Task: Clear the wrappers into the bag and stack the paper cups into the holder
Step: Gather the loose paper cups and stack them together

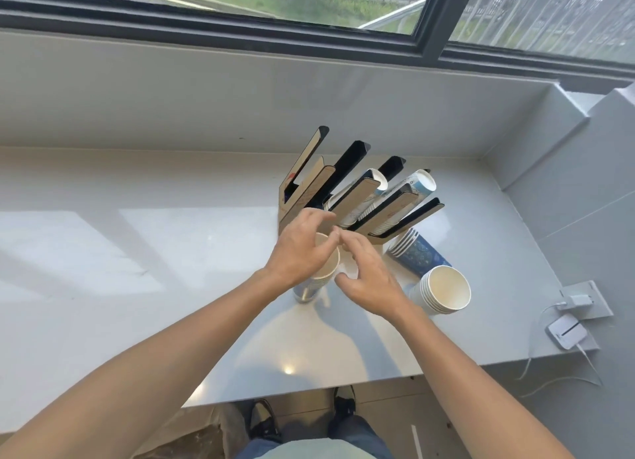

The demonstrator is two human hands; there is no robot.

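Note:
A cup holder (347,187) of black and tan slats stands at the back of the counter, with two slots holding stacked paper cups (417,183). In front of it my left hand (302,249) grips an upright stack of cups (318,280) near its rim. My right hand (367,276) is just to the right, fingers curled around a white cup (348,269) that it hides for the most part. To the right, one stack of blue-patterned cups (417,254) lies on its side, and another stack (445,290) lies with its mouth toward me. No wrappers or bag are in view.
The grey counter (137,252) runs left under a window sill. At its right end sit a wall socket with a plugged charger (580,300) and a small white device (567,331) with cables. The counter's front edge is close to my legs.

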